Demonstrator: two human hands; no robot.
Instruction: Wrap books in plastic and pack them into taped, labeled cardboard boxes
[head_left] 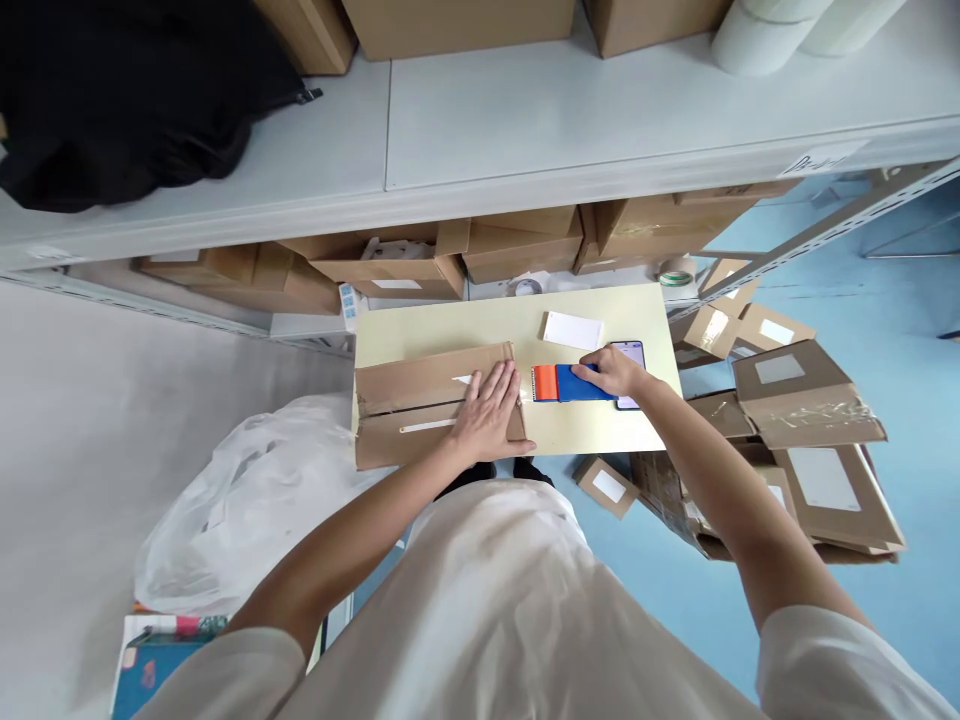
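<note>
So the carton [401,385] takes up the near-left corner of the desk [592,428], running out to the left edge and the near edge. Room to slide stuff: a bare strip of top behind the carton along the far edge, plus a bit by the near edge to its right. A phone [632,350] lies near the right edge, partly hidden by the right hand [613,372], and a flat white item [573,330] sits near the far edge, right of the middle.

Desk's pale cream. Brown boxes [517,248] stand behind the far edge under a grey shelf [525,130]. Past the right edge it's blue floor and a box pile [817,470]; off the left, white plastic [247,500].

Left hand [489,408] is open, palm down on the carton's right end, thumb out rightward. Right hand's wrapped round the blue end of a tape dispenser [561,383], orange end facing the carton. Can't tell if it's touching the desk.
</note>
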